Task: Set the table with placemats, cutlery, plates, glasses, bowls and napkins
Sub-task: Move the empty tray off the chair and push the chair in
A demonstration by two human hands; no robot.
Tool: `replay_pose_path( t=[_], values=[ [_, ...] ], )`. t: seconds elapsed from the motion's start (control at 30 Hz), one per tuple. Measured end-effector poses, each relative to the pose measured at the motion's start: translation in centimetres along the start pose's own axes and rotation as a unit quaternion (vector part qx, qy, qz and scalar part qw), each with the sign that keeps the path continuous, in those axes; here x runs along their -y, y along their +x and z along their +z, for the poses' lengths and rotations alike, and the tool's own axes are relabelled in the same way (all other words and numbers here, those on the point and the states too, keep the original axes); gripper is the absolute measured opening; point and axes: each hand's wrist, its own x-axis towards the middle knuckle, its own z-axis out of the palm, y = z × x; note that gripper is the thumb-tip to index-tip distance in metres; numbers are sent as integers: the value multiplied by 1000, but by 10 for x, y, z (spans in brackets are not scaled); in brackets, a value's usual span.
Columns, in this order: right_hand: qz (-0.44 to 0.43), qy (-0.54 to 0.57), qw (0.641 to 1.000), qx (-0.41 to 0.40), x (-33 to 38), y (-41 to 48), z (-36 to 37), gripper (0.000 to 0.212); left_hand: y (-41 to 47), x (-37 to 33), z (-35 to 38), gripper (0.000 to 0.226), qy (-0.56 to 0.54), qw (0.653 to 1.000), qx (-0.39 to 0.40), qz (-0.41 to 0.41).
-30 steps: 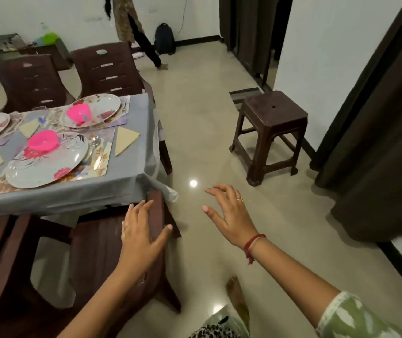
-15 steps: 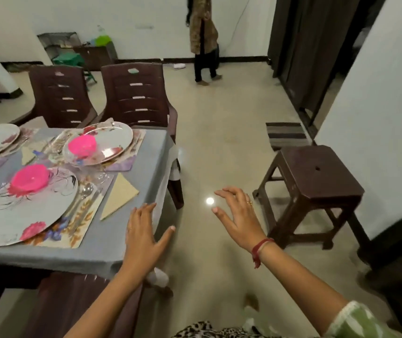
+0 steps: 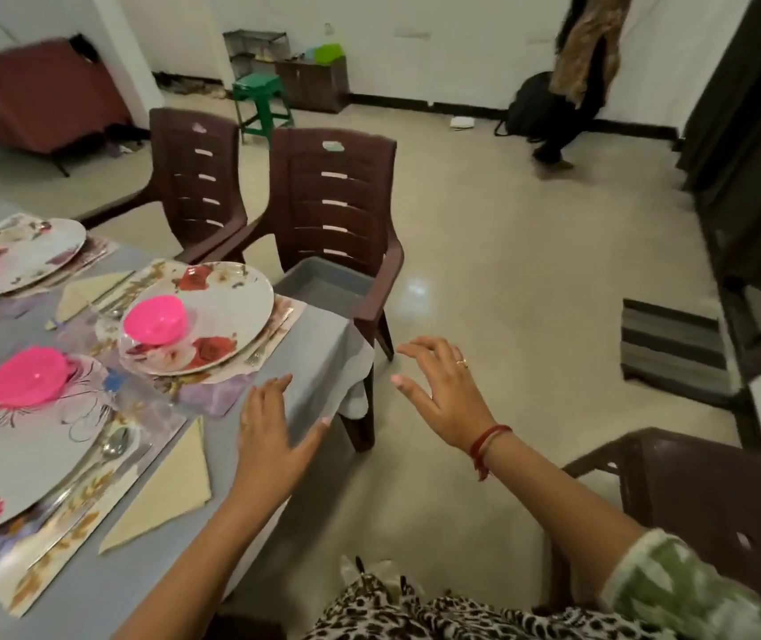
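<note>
The nearest plate point(image 3: 14, 473) and the far plate point(image 3: 32, 251) are cut off by the left frame edge, and what seems a clear glass point(image 3: 145, 399) between the settings is hard to make out. Both hands are held spread and empty: the left hand point(image 3: 272, 436) over the table point(image 3: 318, 362) at its corner edge, the right hand point(image 3: 443, 394) over open floor between table and brown stool point(image 3: 715, 482). A pink bowl point(image 3: 154, 321) is carried on each plate, its contents not discernible, and a folded napkin point(image 3: 170, 487) is laid just beside the nearest placemat point(image 3: 69, 538).
</note>
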Motion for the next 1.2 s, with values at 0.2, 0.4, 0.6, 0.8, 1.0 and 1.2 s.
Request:
replay_pose_path(
  t=[0.2, 0.4, 0.6, 0.8, 1.0, 1.2],
  values=[
    [-56, 26, 997, 55, -69, 144, 28, 59, 118, 2, 40, 80, -9, 996, -51, -73],
    [-83, 63, 990, 90, -119, 289, 64, 60, 243, 14, 61, 74, -26, 987, -61, -146],
    [-91, 73, 984, 137, -153, 390, 100, 65, 327, 28, 69, 70, -10, 979, -83, -185],
    [-90, 72, 969, 217, -192, 482, 143, 67, 387, 39, 82, 73, 14, 960, -108, -258],
    [-87, 43, 945, 313, -245, 581, 202, 71, 458, 38, 122, 85, 9, 931, -114, -346],
    [-88, -51, 903, 417, -300, 620, 285, 51, 509, 71, 172, 82, 36, 901, -64, -427]
  ],
)
